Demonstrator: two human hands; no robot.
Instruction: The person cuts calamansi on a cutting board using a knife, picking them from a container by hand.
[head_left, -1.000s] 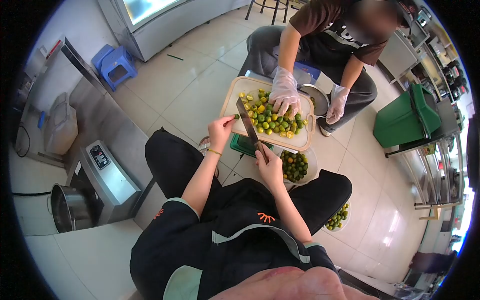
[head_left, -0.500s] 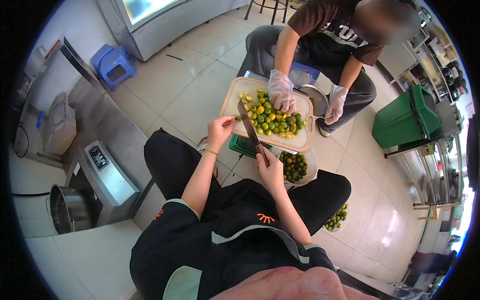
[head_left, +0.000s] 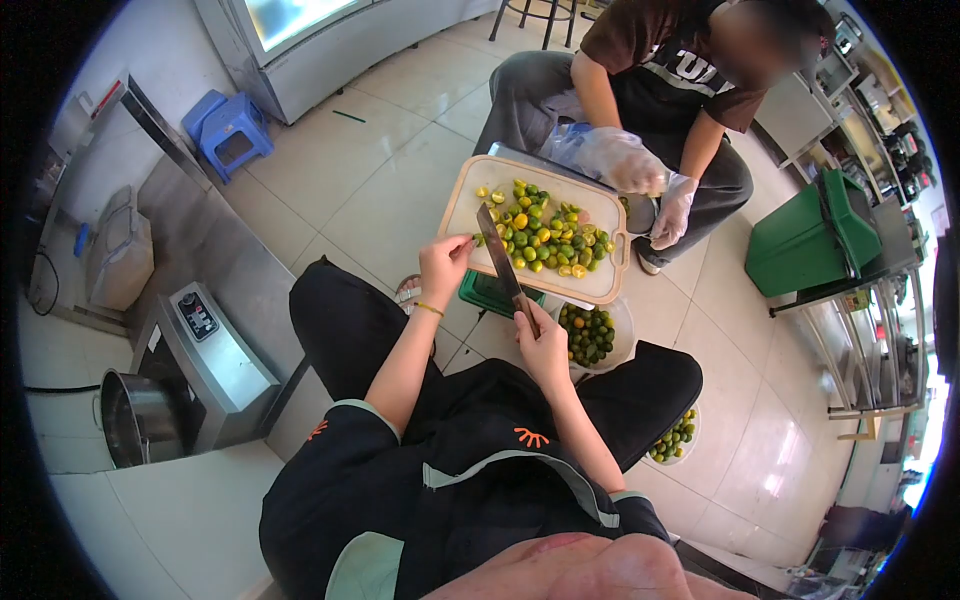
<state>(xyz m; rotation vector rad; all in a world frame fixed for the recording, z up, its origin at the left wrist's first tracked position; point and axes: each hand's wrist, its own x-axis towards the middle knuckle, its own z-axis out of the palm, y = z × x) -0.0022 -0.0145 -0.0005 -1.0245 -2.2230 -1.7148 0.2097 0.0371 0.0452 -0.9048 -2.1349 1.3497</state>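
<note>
My right hand (head_left: 543,342) is closed round the wooden handle of a long knife (head_left: 499,250), its blade slanting up and left over a cutting board (head_left: 460,200). At the board's left edge, my left hand (head_left: 446,268) pinches a small green citrus fruit (head_left: 478,240), partly hidden by the fingers. The blade lies just right of that fruit; whether they touch I cannot tell. Whole and halved small citrus fruits (head_left: 545,240) are heaped on the board, green and yellow.
Across the board sits a person whose gloved hands (head_left: 640,172) are over a metal bowl (head_left: 645,208). Below the board stands a bowl of whole fruits (head_left: 622,345); another fruit container (head_left: 686,440) is by my knee. A green bin (head_left: 800,240) stands right, a steel counter (head_left: 190,240) left.
The other person's gloved hand has moved off the fruit pile, right and back toward the metal bowl. The pile is thinner there. My hands and knife have barely moved.
</note>
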